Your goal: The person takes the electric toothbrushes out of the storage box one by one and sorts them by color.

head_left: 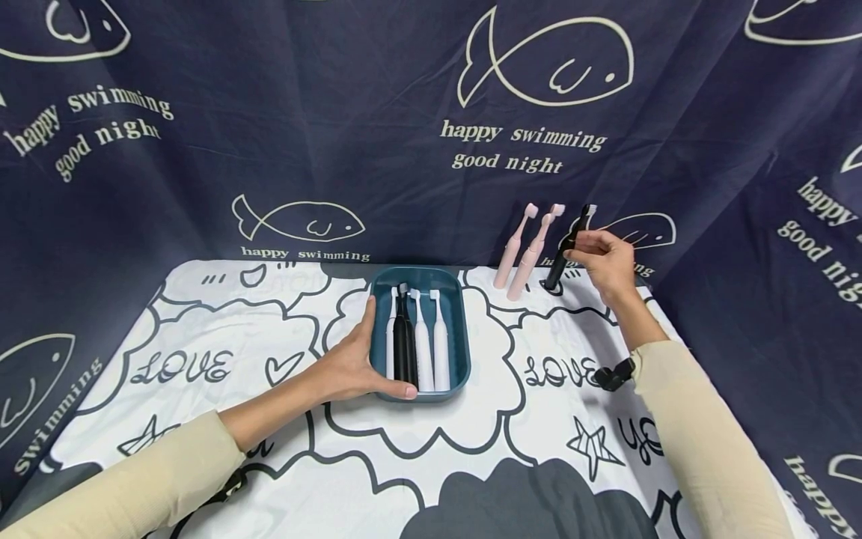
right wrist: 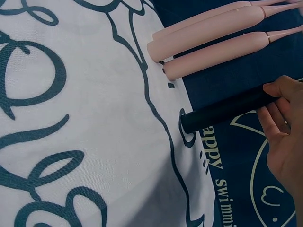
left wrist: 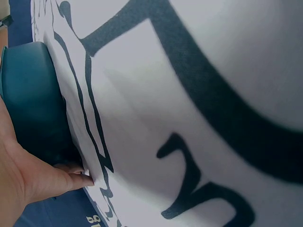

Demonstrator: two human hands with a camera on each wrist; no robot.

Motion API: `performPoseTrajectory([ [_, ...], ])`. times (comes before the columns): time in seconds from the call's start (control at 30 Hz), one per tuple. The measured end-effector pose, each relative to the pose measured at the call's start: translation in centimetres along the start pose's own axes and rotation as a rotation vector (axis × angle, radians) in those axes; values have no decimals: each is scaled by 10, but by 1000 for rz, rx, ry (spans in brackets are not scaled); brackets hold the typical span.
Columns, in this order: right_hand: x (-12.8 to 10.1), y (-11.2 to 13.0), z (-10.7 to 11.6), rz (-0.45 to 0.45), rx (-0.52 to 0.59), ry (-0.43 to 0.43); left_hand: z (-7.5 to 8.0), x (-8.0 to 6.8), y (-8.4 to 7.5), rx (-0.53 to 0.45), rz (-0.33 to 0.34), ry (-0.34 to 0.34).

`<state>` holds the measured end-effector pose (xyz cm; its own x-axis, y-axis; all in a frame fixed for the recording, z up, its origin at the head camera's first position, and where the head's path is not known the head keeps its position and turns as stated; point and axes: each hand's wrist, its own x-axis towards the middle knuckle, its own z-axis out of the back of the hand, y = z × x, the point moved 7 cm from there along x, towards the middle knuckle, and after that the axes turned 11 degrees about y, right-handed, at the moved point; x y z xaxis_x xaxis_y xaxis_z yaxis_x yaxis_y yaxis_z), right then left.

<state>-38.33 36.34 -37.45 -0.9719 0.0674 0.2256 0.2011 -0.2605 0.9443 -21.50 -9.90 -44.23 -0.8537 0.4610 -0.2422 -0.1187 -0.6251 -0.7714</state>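
Note:
My right hand (head_left: 604, 263) pinches a black electric toothbrush (head_left: 557, 268) by its upper part, holding it nearly upright with its base close over the cloth. Three pink electric toothbrushes (head_left: 528, 268) stand just left of it, brush heads up; the right wrist view shows their handles side by side. A dark teal tray (head_left: 459, 322) contains several electric toothbrushes (head_left: 423, 352), white and black, lying lengthwise. Against its near left corner rests my left hand (head_left: 357, 367), thumb along the front rim and fingers along the left wall, spread and fairly straight.
A white cloth (head_left: 444, 427) with black doodles and lettering covers the table. Behind it and on both sides hangs a dark blue curtain (head_left: 377, 127) with fish prints; the pink toothbrushes stand near the table's back edge.

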Motion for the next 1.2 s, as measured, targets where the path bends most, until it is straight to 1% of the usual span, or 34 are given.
performPoseTrajectory([
  [0.07,-1,-1,0,-8,16,-7,0,0,1,-1,2,1],
  [0.2,-2,-3,1,-9,84,-28,0,1,1,2,0,-1],
  [0.43,-5,-8,4,-8,116,-54,0,1,1,12,8,-1],
  [0.57,-5,-10,5,-4,144,-53,0,1,0,17,4,-2],
  [0.87,-9,-13,7,-4,123,-36,1,0,-1,23,1,0],
  [1.03,-14,-14,5,-2,114,-10,1,0,-1,15,-12,2],
  [1.2,-22,-16,5,3,117,20,1,0,-1,14,-11,1],
])
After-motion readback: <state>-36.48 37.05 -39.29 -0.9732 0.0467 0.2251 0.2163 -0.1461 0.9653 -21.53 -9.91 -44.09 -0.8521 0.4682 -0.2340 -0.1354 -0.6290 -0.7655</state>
